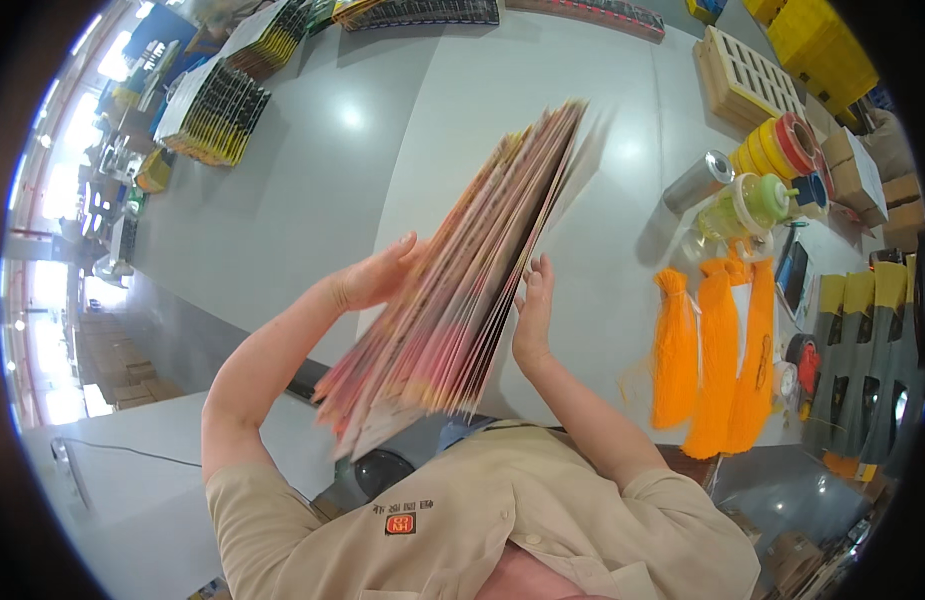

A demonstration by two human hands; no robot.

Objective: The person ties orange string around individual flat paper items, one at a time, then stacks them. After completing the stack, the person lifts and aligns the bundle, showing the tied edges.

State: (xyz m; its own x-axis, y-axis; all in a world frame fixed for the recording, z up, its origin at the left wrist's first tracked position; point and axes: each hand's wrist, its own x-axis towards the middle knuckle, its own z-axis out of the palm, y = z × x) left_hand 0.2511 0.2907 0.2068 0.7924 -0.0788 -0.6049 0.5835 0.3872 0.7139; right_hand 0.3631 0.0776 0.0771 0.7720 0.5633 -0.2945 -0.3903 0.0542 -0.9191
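A thick stack of printed sheets (452, 270), coloured pink, orange and yellow, stands on edge and slants from lower left to upper right over the table. My left hand (377, 275) lies along its left side, thumb up, the other fingers partly hidden by the sheets. On the opposite side is my right hand (534, 315), its fingers stretched out close against the outer sheets; firm contact cannot be made out. Toward the lower end the sheet edges fan apart.
Orange tassel bundles (717, 350) lie at the right table edge, below a green-lidded bottle (747, 210), a metal can (697, 180) and tape rolls (777, 148). A slatted wooden box (747, 80) sits behind. Bundled black-and-yellow packs (214, 112) stand at far left.
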